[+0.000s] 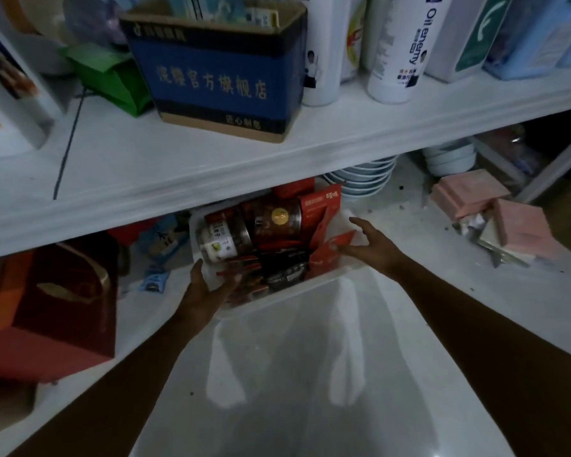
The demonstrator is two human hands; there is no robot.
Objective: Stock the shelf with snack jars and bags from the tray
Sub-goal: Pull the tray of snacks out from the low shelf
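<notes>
A clear plastic tray (314, 284) sits on the lower shelf (409, 291), under the upper shelf board. In it lie a pale-labelled jar (221, 241) and a dark jar with a gold seal (277, 222), both on their sides. Red snack bags (320, 206) and dark packets (285, 270) fill the rest. My left hand (208, 288) holds the tray's near-left corner, thumb along the outside wall, fingers curled over the rim. My right hand (370, 245) is spread open at the tray's right side, fingertips touching a red bag.
The upper shelf (178, 179) carries a blue cardboard box (218, 77), white bottles (399, 51) and a green bag (109, 77). On the lower shelf are a red gift box (53, 311) at left, stacked bowls (363, 179) behind the tray, and pink boxes (495, 209) at right.
</notes>
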